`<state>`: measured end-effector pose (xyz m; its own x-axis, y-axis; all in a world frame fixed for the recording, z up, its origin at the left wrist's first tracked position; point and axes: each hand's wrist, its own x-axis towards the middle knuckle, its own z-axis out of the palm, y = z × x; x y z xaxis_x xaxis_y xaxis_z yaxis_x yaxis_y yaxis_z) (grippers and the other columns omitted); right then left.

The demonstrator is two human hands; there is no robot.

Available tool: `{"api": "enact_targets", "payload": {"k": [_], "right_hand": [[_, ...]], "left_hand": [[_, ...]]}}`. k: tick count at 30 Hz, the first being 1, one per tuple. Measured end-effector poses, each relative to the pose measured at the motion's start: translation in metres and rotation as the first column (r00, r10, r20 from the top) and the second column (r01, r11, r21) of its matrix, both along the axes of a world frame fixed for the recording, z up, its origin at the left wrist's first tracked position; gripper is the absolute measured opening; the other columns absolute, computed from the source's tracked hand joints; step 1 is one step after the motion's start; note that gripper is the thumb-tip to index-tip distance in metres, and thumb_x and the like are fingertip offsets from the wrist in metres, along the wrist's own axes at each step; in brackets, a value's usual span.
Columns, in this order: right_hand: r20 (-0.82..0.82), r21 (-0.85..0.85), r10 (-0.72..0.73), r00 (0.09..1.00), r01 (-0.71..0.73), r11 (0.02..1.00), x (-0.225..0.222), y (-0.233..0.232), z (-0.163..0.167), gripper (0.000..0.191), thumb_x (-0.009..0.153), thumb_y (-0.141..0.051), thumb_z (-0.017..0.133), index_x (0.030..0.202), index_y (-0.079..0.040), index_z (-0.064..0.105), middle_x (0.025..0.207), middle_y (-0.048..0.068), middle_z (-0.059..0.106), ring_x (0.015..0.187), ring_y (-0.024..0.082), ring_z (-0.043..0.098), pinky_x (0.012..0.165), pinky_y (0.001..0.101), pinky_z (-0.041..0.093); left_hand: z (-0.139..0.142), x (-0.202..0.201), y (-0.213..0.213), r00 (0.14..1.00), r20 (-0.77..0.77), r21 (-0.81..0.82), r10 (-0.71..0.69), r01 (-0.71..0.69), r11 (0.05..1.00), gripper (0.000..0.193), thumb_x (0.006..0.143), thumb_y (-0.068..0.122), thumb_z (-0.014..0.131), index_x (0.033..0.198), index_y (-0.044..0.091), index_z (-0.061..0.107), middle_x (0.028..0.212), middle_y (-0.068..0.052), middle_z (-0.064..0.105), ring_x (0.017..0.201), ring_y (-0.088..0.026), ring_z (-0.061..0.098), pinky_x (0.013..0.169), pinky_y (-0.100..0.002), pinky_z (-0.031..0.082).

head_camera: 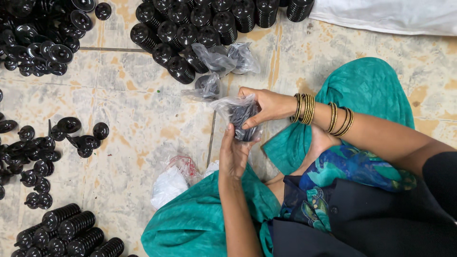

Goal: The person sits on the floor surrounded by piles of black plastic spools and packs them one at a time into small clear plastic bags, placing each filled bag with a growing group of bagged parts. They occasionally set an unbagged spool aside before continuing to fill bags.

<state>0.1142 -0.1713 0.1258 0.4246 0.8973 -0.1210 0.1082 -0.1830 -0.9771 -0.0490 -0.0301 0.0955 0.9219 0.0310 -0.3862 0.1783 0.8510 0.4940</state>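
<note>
Mottled beige tiled floor (143, 95), dark grout lines, daylight

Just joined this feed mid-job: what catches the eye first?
At centre, the left hand and right hand grip a clear plastic bag of black discs. Stacked black discs crowd the tiled floor above, with loose ones scattered left.

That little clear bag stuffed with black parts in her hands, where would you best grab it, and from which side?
Best around the filled lower part of the clear bag, where the stack of black parts inside makes a firm body; the loose plastic at its top would probably just crumple. The right hand already wraps it from the far side, and the left hand meets it from below, so a grip from those two sides looks steadiest.
</note>
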Motion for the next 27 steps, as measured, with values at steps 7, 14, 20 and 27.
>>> {"api": "enact_targets", "payload": {"k": [7, 14, 20, 27], "right_hand": [[0.054, -0.012, -0.133, 0.990, 0.134, 0.991, -0.016, 0.006, 0.004, 0.050, 0.082, -0.036, 0.084, 0.110, -0.009, 0.052, 0.093, -0.003, 0.066, 0.090, 0.004, 0.058, 0.078, 0.0254, 0.050], [0.123, 0.023, -0.191, 0.974, 0.189, 0.982, -0.018, 0.011, -0.011, 0.056, 0.093, -0.042, 0.075, 0.127, -0.005, 0.050, 0.114, 0.005, 0.065, 0.110, 0.011, 0.059, 0.097, 0.0315, 0.049], [0.067, 0.163, -0.254, 0.965, 0.241, 0.957, -0.009, 0.009, -0.032, 0.070, 0.099, -0.035, 0.071, 0.149, 0.000, 0.037, 0.143, 0.010, 0.054, 0.134, 0.017, 0.049, 0.114, 0.0349, 0.039], [-0.342, 0.122, -0.284, 0.896, 0.342, 0.932, -0.004, 0.009, -0.046, 0.069, 0.097, -0.033, 0.069, 0.150, -0.002, 0.038, 0.139, 0.005, 0.056, 0.127, 0.012, 0.053, 0.110, 0.0323, 0.045]], "left_hand": [[-0.006, 0.001, -0.001, 0.998, -0.057, -0.021, -0.025, 0.024, 0.999, 0.074, 0.102, 0.062, 0.038, 0.137, -0.002, 0.050, 0.118, -0.016, 0.068, 0.088, -0.030, 0.073, 0.071, -0.038, 0.061], [-0.032, -0.001, 0.004, 0.986, -0.152, -0.027, -0.061, 0.058, 0.998, 0.063, 0.103, 0.067, 0.035, 0.128, 0.011, 0.050, 0.084, -0.020, 0.065, 0.059, -0.024, 0.064, 0.043, -0.031, 0.049], [-0.022, 0.003, -0.005, 0.962, -0.106, 0.386, 0.252, -0.193, 0.902, 0.037, 0.102, 0.041, 0.050, 0.119, 0.008, 0.049, 0.097, -0.008, 0.061, 0.072, -0.020, 0.066, 0.050, -0.033, 0.053], [-0.028, -0.001, -0.002, 0.933, 0.152, 0.520, 0.326, -0.355, 0.776, 0.014, 0.104, 0.010, 0.066, 0.109, 0.000, 0.056, 0.099, -0.010, 0.062, 0.079, -0.016, 0.067, 0.065, -0.034, 0.061]]}}
